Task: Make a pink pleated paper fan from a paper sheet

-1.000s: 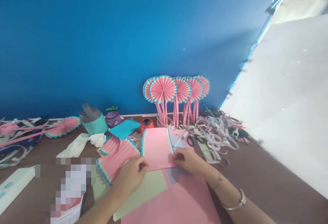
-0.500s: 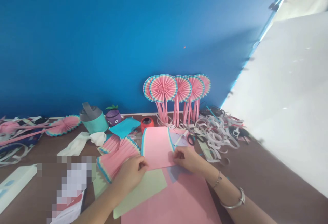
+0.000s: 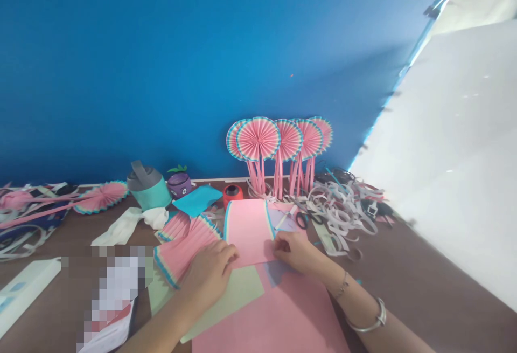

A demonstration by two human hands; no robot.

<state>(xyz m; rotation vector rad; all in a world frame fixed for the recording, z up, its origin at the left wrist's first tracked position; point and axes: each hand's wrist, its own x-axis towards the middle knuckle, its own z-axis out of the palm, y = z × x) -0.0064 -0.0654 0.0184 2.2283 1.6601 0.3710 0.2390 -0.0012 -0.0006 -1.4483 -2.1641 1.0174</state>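
Since the frame half a second ago, our left hand (image 3: 208,272) has loosened its curl, its fingertips now reaching further over the near left corner of the pink strip (image 3: 248,229); our right hand (image 3: 293,250) stays put. On the right we hold the near corner in a close pinch of thumb and fingers. On the left the thumb is hidden, so we cannot tell whether we grip the strip or only rest on it. It lies flat between our hands, blue-trimmed along both sides.

If we pull unevenly, the strip could skew or crease; our left wrist, beside the pleated paper (image 3: 186,253), might crush its folds. Loose green paper (image 3: 230,288) underneath could slide too.

Beyond the far edge sits a red round thing (image 3: 232,195), leaving little room; scissors (image 3: 301,220) crowd the right side. Bare table (image 3: 412,277) farther right gives us space.
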